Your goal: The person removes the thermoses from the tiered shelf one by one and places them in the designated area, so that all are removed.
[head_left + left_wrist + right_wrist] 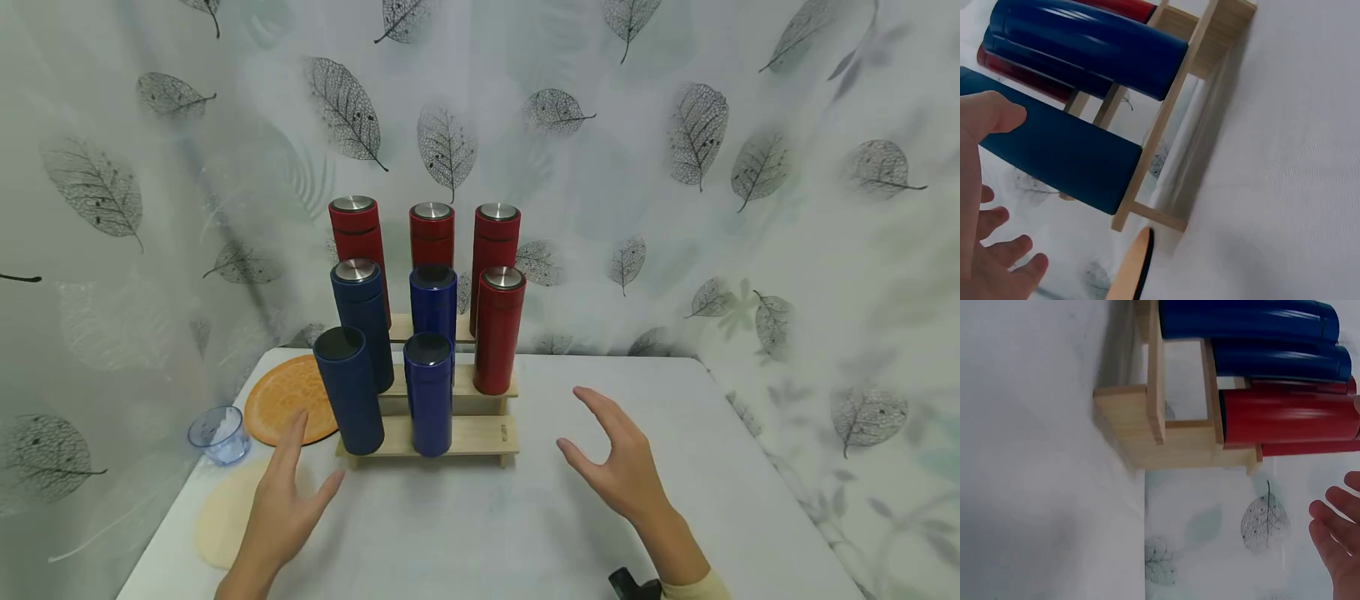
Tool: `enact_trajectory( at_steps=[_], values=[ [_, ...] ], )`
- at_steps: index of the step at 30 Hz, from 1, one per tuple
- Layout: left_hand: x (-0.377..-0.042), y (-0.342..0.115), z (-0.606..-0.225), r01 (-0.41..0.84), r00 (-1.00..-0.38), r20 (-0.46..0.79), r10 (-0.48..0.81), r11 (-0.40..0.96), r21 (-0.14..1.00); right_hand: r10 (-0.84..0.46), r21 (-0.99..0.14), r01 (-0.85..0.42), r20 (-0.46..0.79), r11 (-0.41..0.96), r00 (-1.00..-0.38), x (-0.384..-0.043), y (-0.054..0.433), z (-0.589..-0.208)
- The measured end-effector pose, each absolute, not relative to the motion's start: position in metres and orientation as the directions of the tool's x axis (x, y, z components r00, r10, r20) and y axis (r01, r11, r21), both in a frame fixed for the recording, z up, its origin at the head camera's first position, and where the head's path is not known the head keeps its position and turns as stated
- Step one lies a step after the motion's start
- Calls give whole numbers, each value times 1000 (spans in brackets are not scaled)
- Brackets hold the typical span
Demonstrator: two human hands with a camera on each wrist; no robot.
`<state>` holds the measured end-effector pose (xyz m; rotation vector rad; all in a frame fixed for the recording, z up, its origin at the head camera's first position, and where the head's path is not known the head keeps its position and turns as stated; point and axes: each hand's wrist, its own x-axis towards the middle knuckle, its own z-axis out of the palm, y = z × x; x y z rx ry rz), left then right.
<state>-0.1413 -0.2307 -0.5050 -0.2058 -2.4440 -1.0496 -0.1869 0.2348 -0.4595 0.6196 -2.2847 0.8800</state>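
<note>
A stepped wooden rack (480, 435) stands on the white table with red and blue thermos bottles upright on its three tiers. Three red bottles line the top tier. On the middle tier are a dark blue bottle (363, 325), a blue one and a red bottle (498, 333). The lowest tier holds a dark blue bottle (349, 392) and a blue bottle (429, 396); its right end is bare. My left hand (281, 512), fingers spread, is in front of the rack's left side, holding nothing. Right of the rack hovers my right hand (618, 458), thumb and fingers apart, also holding nothing.
Left of the rack lies a round orange-brown board (281, 400) with a dark edge. A clear bluish cup (220, 435) with something white inside stands beside it. A pale round disc (228, 517) lies nearer the front. Behind the table hangs a leaf-patterned curtain (570, 167).
</note>
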Motion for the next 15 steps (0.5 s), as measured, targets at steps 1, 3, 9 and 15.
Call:
enact_trajectory(
  at_steps=[1,3,9,15],
  values=[
    [-145,-230,-506,317,-878,475,-54,678,663,-209,-433,-614,678,660,-704,-190,230,-457],
    [-151,-229,-509,324,-879,472,-72,635,701,-228,-443,-635,678,633,-699,-196,221,-452],
    [-164,-230,-520,316,-911,402,-90,472,823,-264,-485,-665,658,568,-705,-214,195,-450],
    [-171,-233,-530,336,-923,380,-61,353,873,-277,-542,-668,632,509,-724,-224,175,-450]
  ],
)
